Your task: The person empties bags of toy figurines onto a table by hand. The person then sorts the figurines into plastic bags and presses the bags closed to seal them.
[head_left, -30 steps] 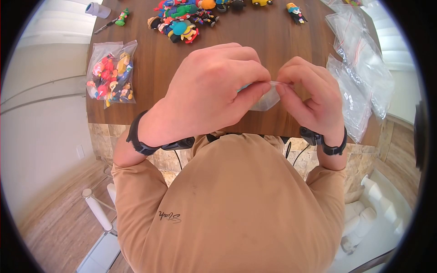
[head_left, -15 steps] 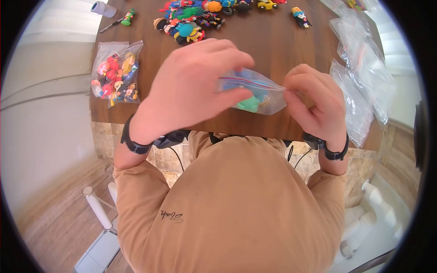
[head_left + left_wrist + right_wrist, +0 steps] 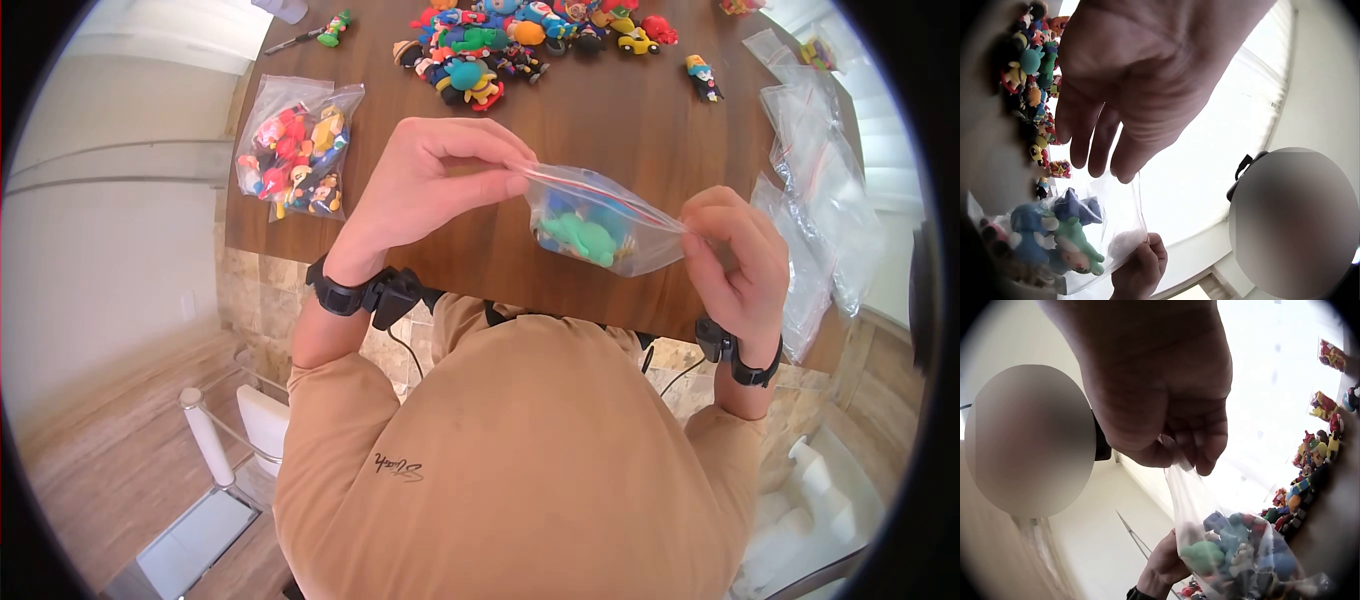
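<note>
A clear zip bag [image 3: 650,250] hangs between my two hands over the front part of the table, its red-lined seal running across the top. Inside it lie a green figure [image 3: 580,238] and several blue ones; the left wrist view also shows a blue figure [image 3: 1027,222] with pale parts. My left hand [image 3: 425,185] pinches the seal's left end between thumb and fingers. At the other end, my right hand [image 3: 740,260] pinches the top corner, fingers curled; the right wrist view shows the plastic [image 3: 1182,481] gathered under the fingertips.
On the left lies a filled bag of figures [image 3: 300,160]. A pile of toy figures [image 3: 480,45] spreads along the back, with a lone figure [image 3: 703,78] to its right. Flat clear bags [image 3: 835,200] overlap at the right edge. A pen [image 3: 293,42] and green figure [image 3: 335,28] lie back left.
My left hand slid left from the seal's middle, came off the bag with fingers spread, and now pinches its left end. The right hand kept its corner. The bag now hangs stretched out in view.
</note>
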`<state>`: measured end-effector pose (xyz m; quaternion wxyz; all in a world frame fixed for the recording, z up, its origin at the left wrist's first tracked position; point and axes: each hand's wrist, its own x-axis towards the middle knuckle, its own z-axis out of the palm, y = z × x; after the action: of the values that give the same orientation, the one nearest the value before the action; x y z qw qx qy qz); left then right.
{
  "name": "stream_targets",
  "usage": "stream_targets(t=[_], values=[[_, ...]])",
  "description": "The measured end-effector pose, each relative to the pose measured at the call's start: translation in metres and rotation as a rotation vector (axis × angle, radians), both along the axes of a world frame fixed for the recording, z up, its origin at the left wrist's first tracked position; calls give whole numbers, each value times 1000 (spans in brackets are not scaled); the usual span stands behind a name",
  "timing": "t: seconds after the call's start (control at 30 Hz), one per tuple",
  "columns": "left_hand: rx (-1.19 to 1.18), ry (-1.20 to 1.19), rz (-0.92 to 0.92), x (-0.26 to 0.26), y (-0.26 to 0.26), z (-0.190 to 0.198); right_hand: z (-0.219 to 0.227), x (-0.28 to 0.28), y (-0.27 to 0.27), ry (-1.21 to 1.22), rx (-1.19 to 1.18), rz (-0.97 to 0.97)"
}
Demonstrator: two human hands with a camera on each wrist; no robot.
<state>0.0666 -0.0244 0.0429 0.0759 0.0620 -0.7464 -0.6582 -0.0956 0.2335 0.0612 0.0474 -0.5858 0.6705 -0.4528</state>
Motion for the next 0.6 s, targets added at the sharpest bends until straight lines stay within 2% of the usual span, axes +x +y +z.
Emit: stream_targets(t=[0.13, 0.23, 0.3, 0.6], values=[[131, 71, 1, -3, 1, -14, 1, -2, 3, 0, -3, -14], [201, 215, -10, -7, 11, -20, 3, -3, 7, -13, 5, -36], [283, 267, 44, -9, 19, -23, 3, -5, 11, -39, 40, -65], [102, 380, 82, -16, 43, -20, -2, -17, 25, -60, 71, -125]])
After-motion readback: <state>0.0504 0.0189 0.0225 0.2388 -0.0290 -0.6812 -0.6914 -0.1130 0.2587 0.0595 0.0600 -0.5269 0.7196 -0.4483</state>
